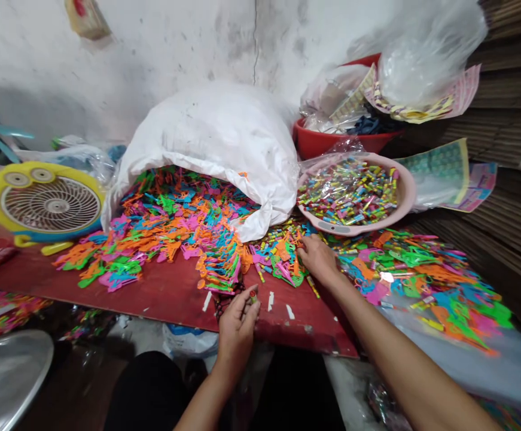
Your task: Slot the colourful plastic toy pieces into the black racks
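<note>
Two bare forearms (pixel 386 335) reach in nearest the head camera I follow remotely. Over the red table (pixel 165 287), my left hand (pixel 235 329) pinches a small tube (pixel 253 296), probably so its reddish end stays exposed. My right hand (pixel 317 258) is at bright plastic pieces (pixel 292 272); I cannot tell whether it grasps any. Beyond, the pink basin (pixel 407 185), probably placed for easy reach, holds glossy, multicoloured tubes (pixel 350 191).

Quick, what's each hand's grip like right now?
Left hand: closed, holding a small red-ended piece.
Right hand: fingers at the colourful plastic pieces; open or closed, cannot tell.
</note>
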Motion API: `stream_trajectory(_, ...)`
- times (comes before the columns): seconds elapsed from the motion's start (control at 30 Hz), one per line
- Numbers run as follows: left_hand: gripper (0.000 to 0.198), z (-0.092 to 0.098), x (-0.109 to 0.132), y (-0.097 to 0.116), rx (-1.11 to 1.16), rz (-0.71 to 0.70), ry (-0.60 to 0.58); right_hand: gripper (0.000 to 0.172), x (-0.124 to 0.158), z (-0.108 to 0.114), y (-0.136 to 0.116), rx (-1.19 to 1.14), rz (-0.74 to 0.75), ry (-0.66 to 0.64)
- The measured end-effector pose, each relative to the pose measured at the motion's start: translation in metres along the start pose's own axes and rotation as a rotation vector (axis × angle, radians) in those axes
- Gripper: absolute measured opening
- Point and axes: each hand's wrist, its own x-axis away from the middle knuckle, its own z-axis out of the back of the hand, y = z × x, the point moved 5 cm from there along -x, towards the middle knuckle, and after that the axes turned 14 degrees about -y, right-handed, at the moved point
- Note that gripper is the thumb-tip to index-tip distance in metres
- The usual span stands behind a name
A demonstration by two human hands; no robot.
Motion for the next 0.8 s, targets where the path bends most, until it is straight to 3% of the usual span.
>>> stream_trajectory(0.13,0.045,0.016,-0.003,0.001,-0.027,0.009,0.058,0.026,0.000,0.008,-0.036,-0.143,0.221,0.090)
stream_trajectory(0.27,0.039,0.018,-0.002,0.008,-0.101,-0.013,-0.006,0.024,-0.002,0.012,-0.084,-0.259,0.462,0.071)
stream_trajectory(0.47,0.037,0.019,0.002,0.017,-0.134,-0.097,-0.090,0.026,-0.013,-0.013,-0.148,0.082,0.693,-0.139)
stream_trajectory(0.63,0.039,0.022,0.002,0.016,-0.127,-0.105,-0.124,0.021,-0.022,-0.024,-0.148,0.299,0.719,-0.186)
stream_trajectory(0.8,0.043,0.019,-0.002,0.006,-0.050,-0.070,-0.089,0.022,-0.019,-0.023,-0.132,0.293,0.747,-0.253)
